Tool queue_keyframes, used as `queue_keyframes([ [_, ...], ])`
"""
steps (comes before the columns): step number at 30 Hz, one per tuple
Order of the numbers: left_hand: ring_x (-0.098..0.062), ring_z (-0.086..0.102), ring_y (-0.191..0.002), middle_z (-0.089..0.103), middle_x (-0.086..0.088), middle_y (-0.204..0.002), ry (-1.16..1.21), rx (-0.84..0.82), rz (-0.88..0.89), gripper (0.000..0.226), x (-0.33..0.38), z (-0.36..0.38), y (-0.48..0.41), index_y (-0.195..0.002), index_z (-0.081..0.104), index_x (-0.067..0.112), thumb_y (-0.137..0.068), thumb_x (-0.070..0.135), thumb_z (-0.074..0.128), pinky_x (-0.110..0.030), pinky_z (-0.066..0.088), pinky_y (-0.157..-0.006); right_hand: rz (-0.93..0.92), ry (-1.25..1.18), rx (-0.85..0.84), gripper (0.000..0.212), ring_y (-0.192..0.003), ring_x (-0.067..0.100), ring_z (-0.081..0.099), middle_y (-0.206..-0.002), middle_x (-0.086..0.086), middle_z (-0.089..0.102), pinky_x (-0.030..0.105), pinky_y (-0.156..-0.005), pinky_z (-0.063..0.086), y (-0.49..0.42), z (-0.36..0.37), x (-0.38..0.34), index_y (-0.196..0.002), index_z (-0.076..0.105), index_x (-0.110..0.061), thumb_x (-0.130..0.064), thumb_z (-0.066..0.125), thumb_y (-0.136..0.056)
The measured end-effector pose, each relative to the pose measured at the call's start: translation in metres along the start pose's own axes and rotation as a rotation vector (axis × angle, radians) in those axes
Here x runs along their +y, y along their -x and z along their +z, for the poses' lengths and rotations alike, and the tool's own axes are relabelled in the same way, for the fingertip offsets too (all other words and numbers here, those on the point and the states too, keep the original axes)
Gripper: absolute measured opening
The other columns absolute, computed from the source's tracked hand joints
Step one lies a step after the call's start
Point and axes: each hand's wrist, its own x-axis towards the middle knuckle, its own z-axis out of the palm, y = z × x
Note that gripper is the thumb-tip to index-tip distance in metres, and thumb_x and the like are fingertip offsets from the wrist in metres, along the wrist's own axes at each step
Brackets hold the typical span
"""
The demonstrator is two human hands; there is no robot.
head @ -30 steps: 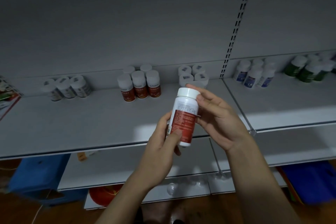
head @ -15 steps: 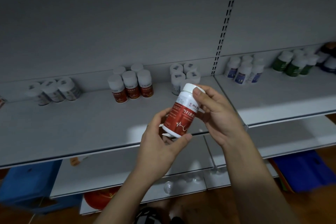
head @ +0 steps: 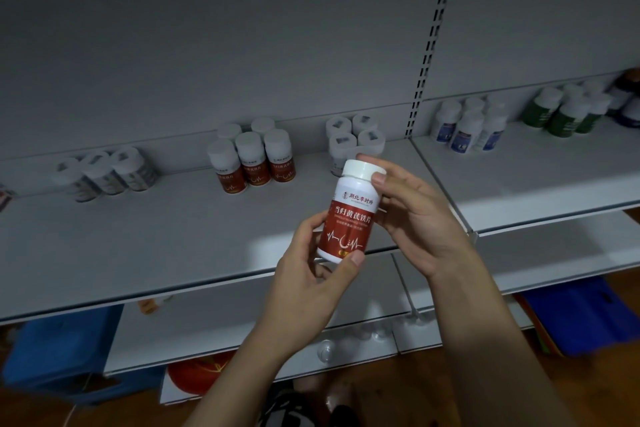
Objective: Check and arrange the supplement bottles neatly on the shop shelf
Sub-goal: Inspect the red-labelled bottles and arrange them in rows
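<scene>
Down low at 6 o'clock, two bare arms reach up from the bottom of the view. The left hand [head: 311, 274] curls round the bottom of a red-label bottle [head: 349, 218], with the thumb pressed on the lower front edge and the fingers tucked behind. The right hand [head: 415, 218] holds the top, its thumb on the side of the white cap [head: 362, 168] and its fingers wrapped over the far side. The bottle is up in the air in front of the gray shelf [head: 173, 246], almost upright, leaning a little to the right, with its label facing the camera.

Farther back on the shelf, at 10 o'clock from the held bottle, five more red bottles [head: 251, 161] stand close together. At 12 o'clock, just behind the cap, are four white bottles [head: 353, 139]. At 9 o'clock is a blurry bunch of gray-label bottles [head: 104, 173]. At 2 o'clock stand the blue-label bottles [head: 467, 125], and past them the green bottles [head: 564, 111].
</scene>
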Motion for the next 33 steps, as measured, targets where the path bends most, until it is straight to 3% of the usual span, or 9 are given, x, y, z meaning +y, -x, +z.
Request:
queue_keyframes([
  [3,-0.004,0.065,-0.095,0.064,0.012,-0.111,-0.004,0.003,-0.013,0.055,-0.001,0.0,0.002,-0.123,0.047,0.04,-0.076,0.042,0.076,-0.019,0.054,-0.077,0.002,0.0,-0.017,0.038,-0.082,0.009,0.062,-0.1,0.004,0.069,0.021,-0.072,0.05,0.001,0.0,0.002,-0.116,0.067,-0.013,-0.012,0.065,-0.078],
  [7,-0.007,0.064,-0.094,0.06,0.012,-0.115,-0.085,0.027,-0.003,0.062,-0.004,-0.001,0.002,-0.121,0.048,0.042,-0.073,0.025,0.084,-0.019,0.053,-0.076,0.001,0.013,0.018,0.037,-0.082,0.01,0.062,-0.099,0.004,0.07,0.022,-0.072,0.049,0.001,0.003,0.006,-0.11,0.07,-0.015,-0.017,0.063,-0.073],
  [11,-0.008,0.062,-0.096,0.05,0.012,-0.121,-0.174,0.05,-0.01,0.067,-0.002,-0.002,0.002,-0.122,0.044,0.041,-0.071,0.028,0.085,-0.014,0.052,-0.073,0.005,0.009,0.038,0.036,-0.078,0.008,0.063,-0.095,0.002,0.071,0.022,-0.07,0.049,0.001,0.008,0.009,-0.107,0.069,-0.016,-0.016,0.072,-0.072],
  [14,-0.008,0.063,-0.097,0.055,0.009,-0.121,-0.155,0.052,-0.014,0.066,-0.002,-0.003,0.003,-0.123,0.045,0.042,-0.071,0.031,0.084,-0.012,0.05,-0.072,-0.002,0.013,0.049,0.037,-0.077,0.007,0.063,-0.096,0.002,0.07,0.021,-0.068,0.048,0.003,0.01,0.009,-0.106,0.069,-0.017,-0.021,0.068,-0.069],
  [18,-0.003,0.064,-0.095,0.061,0.016,-0.114,-0.12,0.051,0.015,0.066,-0.002,-0.001,0.006,-0.129,0.046,0.043,-0.072,0.041,0.078,-0.015,0.051,-0.075,-0.009,0.034,0.059,0.036,-0.081,0.008,0.063,-0.098,0.002,0.069,0.023,-0.072,0.047,0.005,0.008,0.008,-0.105,0.069,-0.018,-0.024,0.069,-0.07],
  [22,0.001,0.061,-0.098,0.062,0.023,-0.108,-0.082,0.053,0.035,0.054,-0.005,0.001,0.009,-0.124,0.045,0.047,-0.083,0.026,0.074,-0.016,0.051,-0.08,-0.024,0.041,0.038,0.036,-0.087,0.01,0.063,-0.102,0.003,0.07,0.023,-0.075,0.05,0.005,0.003,0.004,-0.107,0.07,-0.015,-0.029,0.067,-0.073],
  [26,0.003,0.062,-0.1,0.061,0.031,-0.108,-0.029,0.029,0.03,0.048,-0.005,-0.002,0.007,-0.121,0.046,0.045,-0.087,0.02,0.069,-0.019,0.052,-0.082,-0.034,0.041,0.028,0.034,-0.088,0.011,0.065,-0.104,0.006,0.07,0.02,-0.068,0.052,0.004,0.006,0.004,-0.108,0.068,-0.012,-0.023,0.066,-0.076],
  [33,0.005,0.065,-0.091,0.063,0.007,-0.117,0.049,0.023,-0.052,0.061,-0.005,-0.026,-0.002,-0.132,0.046,0.028,-0.082,0.005,0.073,-0.011,0.05,-0.074,-0.043,0.148,0.006,0.038,-0.088,0.012,0.066,-0.102,0.007,0.071,0.023,-0.07,0.055,-0.01,0.023,0.007,-0.109,0.067,-0.01,-0.022,0.068,-0.073],
])
